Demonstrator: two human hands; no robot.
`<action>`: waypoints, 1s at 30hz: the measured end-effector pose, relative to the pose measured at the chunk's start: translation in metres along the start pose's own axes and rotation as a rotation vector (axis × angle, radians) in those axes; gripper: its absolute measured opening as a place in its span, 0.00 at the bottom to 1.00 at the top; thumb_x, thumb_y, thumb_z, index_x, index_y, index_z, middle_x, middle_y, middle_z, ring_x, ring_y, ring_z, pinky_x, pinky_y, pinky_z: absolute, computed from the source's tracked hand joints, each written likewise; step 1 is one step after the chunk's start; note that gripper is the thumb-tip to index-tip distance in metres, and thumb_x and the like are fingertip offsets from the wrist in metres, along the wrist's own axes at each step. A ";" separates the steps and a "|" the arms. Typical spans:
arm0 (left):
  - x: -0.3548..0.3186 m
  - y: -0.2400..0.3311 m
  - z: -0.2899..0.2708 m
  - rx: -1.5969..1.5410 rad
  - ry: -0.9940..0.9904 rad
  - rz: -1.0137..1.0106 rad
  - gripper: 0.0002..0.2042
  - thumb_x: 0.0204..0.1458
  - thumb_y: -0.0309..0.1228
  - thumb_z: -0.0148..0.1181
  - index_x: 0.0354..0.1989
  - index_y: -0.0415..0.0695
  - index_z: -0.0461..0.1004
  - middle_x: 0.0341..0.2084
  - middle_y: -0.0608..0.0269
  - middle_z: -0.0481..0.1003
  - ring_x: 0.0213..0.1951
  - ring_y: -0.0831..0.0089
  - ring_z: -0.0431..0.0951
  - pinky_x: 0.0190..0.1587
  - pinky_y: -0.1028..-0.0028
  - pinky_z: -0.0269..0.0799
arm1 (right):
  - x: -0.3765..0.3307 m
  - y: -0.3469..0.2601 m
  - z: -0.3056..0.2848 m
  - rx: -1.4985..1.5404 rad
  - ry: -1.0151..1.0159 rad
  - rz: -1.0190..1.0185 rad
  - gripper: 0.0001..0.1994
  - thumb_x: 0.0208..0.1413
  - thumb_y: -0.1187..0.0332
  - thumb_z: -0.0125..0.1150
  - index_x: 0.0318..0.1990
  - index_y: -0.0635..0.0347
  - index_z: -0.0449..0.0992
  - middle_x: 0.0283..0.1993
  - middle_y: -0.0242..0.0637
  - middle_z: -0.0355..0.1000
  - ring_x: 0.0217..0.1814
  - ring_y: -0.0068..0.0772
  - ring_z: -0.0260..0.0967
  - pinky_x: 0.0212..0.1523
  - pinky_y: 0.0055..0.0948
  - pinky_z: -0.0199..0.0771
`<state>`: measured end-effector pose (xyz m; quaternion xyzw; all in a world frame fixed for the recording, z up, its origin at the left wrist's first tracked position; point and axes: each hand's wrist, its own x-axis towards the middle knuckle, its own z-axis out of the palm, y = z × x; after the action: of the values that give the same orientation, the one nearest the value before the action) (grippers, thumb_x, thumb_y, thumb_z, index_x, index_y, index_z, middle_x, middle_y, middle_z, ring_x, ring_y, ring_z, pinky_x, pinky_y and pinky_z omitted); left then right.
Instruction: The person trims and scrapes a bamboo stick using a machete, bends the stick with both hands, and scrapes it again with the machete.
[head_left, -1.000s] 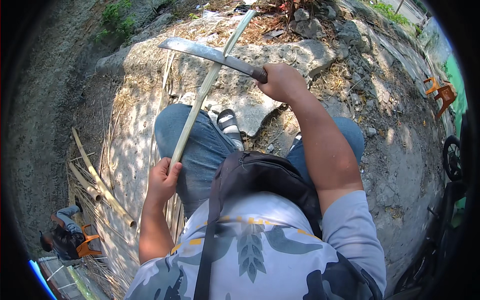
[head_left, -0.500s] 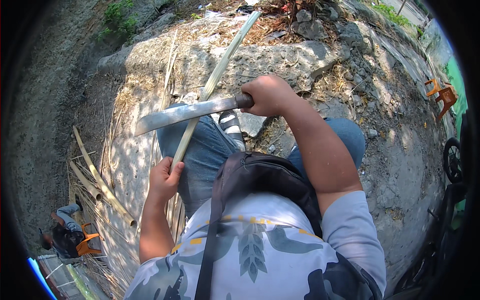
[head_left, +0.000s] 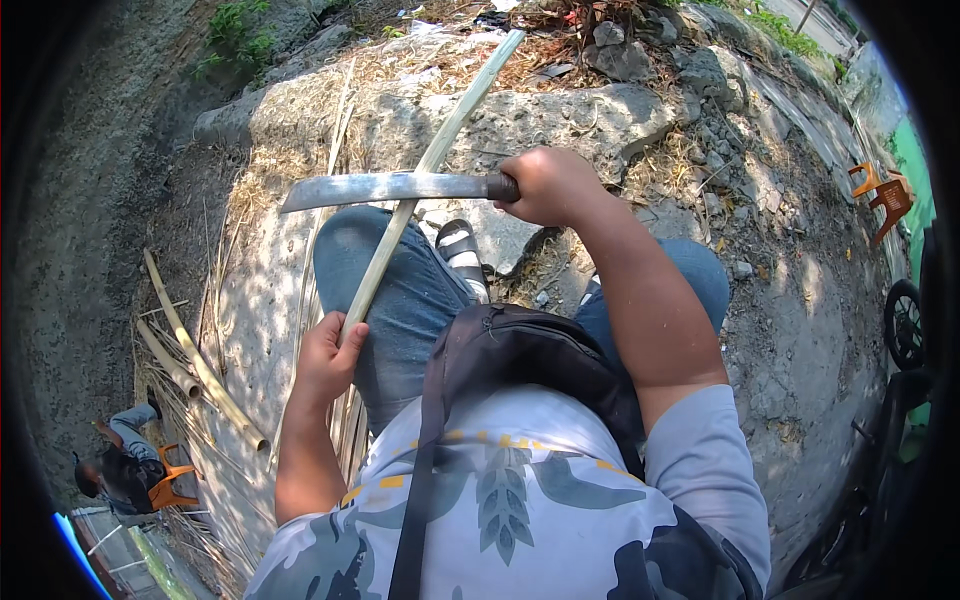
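Down through the head view, the person sits on a rough concrete slab (head_left: 300,120) with knees apart, in blue jeans (head_left: 400,290) and a grey patterned shirt (head_left: 520,500), a black bag (head_left: 520,350) across the lap.

The left hand (head_left: 328,358), left of centre, is clenched around the lower end of a long pale bamboo strip (head_left: 420,180). The strip runs from that fist diagonally up and right, across the left thigh, and ends near the top edge of the frame, just right of centre.

The right hand (head_left: 545,185), above centre, is closed tight on the dark handle of a machete (head_left: 385,188). Its grey blade points left, nearly level, and crosses the strip about midway along; whether the edge touches the strip cannot be told.

A striped sandal (head_left: 460,250) shows between the knees, just below the blade.

At the left of the frame, thicker bamboo poles (head_left: 195,360) and thin splits lie on the ground beside the slab. Dry shavings are scattered over the slab's upper part, and rubble (head_left: 690,70) fills the upper right.

In the lower left corner another person (head_left: 125,465) sits on an orange chair (head_left: 165,485). A second orange chair (head_left: 880,190) stands at the right edge, and below it a dark wheel (head_left: 905,325) shows partly.
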<state>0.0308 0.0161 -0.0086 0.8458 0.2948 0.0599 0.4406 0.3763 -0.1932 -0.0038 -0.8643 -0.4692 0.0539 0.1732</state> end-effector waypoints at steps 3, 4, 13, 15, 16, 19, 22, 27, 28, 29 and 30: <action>0.000 -0.002 -0.001 0.021 0.005 0.032 0.15 0.66 0.40 0.63 0.32 0.40 0.74 0.17 0.76 0.67 0.22 0.85 0.62 0.24 0.76 0.58 | 0.000 -0.020 0.005 -0.038 -0.033 -0.127 0.15 0.50 0.50 0.72 0.34 0.49 0.81 0.32 0.40 0.81 0.40 0.50 0.80 0.42 0.49 0.80; 0.000 -0.003 -0.001 0.023 0.007 0.031 0.15 0.66 0.40 0.63 0.32 0.40 0.74 0.17 0.76 0.67 0.22 0.85 0.62 0.24 0.76 0.58 | 0.001 -0.020 0.004 -0.037 -0.032 -0.129 0.15 0.50 0.50 0.72 0.34 0.49 0.81 0.32 0.40 0.81 0.40 0.50 0.80 0.42 0.49 0.80; -0.003 -0.010 0.005 0.069 0.070 0.098 0.15 0.66 0.40 0.64 0.33 0.40 0.76 0.16 0.74 0.67 0.21 0.84 0.63 0.23 0.75 0.59 | 0.006 0.029 -0.008 0.098 -0.041 0.243 0.22 0.56 0.44 0.69 0.44 0.53 0.83 0.41 0.43 0.82 0.46 0.50 0.81 0.48 0.47 0.80; -0.002 -0.009 0.004 0.059 0.046 0.062 0.15 0.66 0.40 0.64 0.33 0.40 0.75 0.16 0.74 0.67 0.21 0.85 0.62 0.23 0.75 0.59 | 0.003 0.029 -0.011 0.093 -0.040 0.242 0.21 0.56 0.45 0.69 0.44 0.53 0.83 0.41 0.43 0.82 0.46 0.50 0.81 0.48 0.47 0.80; -0.002 -0.008 0.003 0.058 0.047 0.061 0.15 0.66 0.40 0.64 0.33 0.40 0.75 0.16 0.74 0.67 0.21 0.85 0.62 0.23 0.75 0.59 | 0.002 0.028 -0.013 0.089 -0.039 0.242 0.20 0.56 0.47 0.70 0.44 0.52 0.83 0.42 0.43 0.82 0.46 0.50 0.81 0.48 0.48 0.80; -0.002 -0.003 0.001 0.033 0.024 -0.005 0.16 0.65 0.40 0.64 0.32 0.40 0.74 0.16 0.75 0.66 0.22 0.85 0.62 0.23 0.75 0.58 | -0.002 0.014 -0.014 0.018 -0.063 0.099 0.18 0.55 0.49 0.71 0.43 0.51 0.83 0.41 0.43 0.82 0.46 0.49 0.81 0.49 0.48 0.80; 0.000 0.000 -0.001 0.030 0.004 0.006 0.16 0.65 0.40 0.65 0.31 0.40 0.74 0.16 0.75 0.66 0.22 0.85 0.61 0.24 0.75 0.58 | -0.001 -0.008 -0.002 -0.040 -0.098 -0.037 0.16 0.54 0.48 0.69 0.37 0.51 0.82 0.35 0.44 0.80 0.43 0.48 0.80 0.45 0.48 0.80; -0.002 -0.001 0.003 0.107 0.051 0.046 0.17 0.66 0.41 0.64 0.31 0.39 0.74 0.16 0.73 0.67 0.22 0.84 0.62 0.24 0.74 0.59 | 0.002 -0.024 0.005 -0.054 -0.070 -0.180 0.14 0.49 0.51 0.72 0.34 0.49 0.81 0.33 0.39 0.80 0.40 0.48 0.80 0.43 0.48 0.80; -0.003 -0.001 0.003 0.107 0.052 0.044 0.17 0.66 0.41 0.64 0.31 0.39 0.74 0.16 0.73 0.67 0.22 0.84 0.62 0.24 0.74 0.59 | 0.002 -0.021 0.004 -0.055 -0.071 -0.182 0.14 0.49 0.51 0.72 0.34 0.49 0.81 0.33 0.39 0.80 0.40 0.48 0.80 0.43 0.48 0.80; -0.003 -0.001 0.002 0.120 0.052 0.054 0.17 0.66 0.41 0.64 0.31 0.39 0.74 0.16 0.72 0.68 0.22 0.83 0.63 0.24 0.74 0.59 | 0.003 -0.016 0.004 -0.067 -0.061 -0.150 0.14 0.49 0.52 0.72 0.34 0.48 0.81 0.32 0.39 0.80 0.40 0.48 0.80 0.42 0.49 0.79; -0.003 -0.001 0.003 0.133 0.052 0.065 0.17 0.66 0.41 0.63 0.32 0.39 0.74 0.16 0.72 0.68 0.22 0.83 0.63 0.24 0.73 0.60 | 0.003 -0.009 0.002 -0.079 -0.051 -0.118 0.13 0.49 0.52 0.72 0.34 0.48 0.81 0.32 0.40 0.80 0.39 0.48 0.81 0.42 0.49 0.79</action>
<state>0.0288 0.0130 -0.0104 0.8806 0.2816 0.0763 0.3735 0.3704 -0.1855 -0.0026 -0.8397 -0.5253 0.0468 0.1296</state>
